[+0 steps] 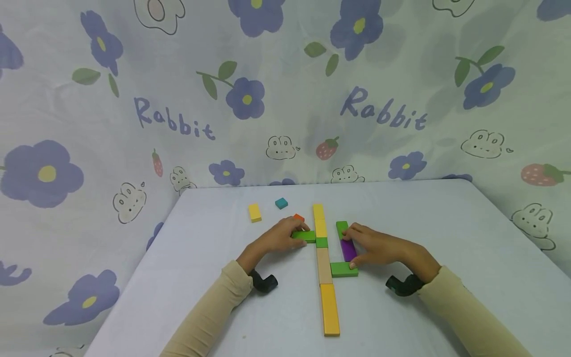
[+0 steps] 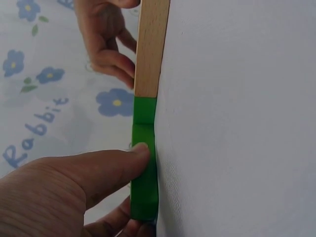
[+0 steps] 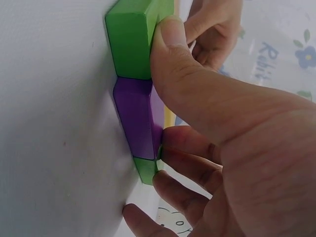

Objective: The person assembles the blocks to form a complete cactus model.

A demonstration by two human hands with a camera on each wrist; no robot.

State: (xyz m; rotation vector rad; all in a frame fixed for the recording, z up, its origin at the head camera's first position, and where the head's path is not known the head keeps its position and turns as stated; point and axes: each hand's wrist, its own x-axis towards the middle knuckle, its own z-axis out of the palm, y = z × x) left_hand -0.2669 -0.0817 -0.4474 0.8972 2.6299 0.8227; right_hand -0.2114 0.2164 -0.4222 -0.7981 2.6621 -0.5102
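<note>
In the head view, a straight row of flat wooden blocks runs away from the person: an orange block, a plain wood block, a small green block and two yellow ones. On the left of it, my left hand pinches a green block, whose end meets the row. To the right, a near green block juts from the row, with a purple block and a far green block behind it. My right hand rests its thumb on the near green block, fingers by the purple one.
A loose yellow block and a small teal block lie on the white table at the back left. An orange-red block shows partly behind my left fingers. A patterned cloth hangs behind the table.
</note>
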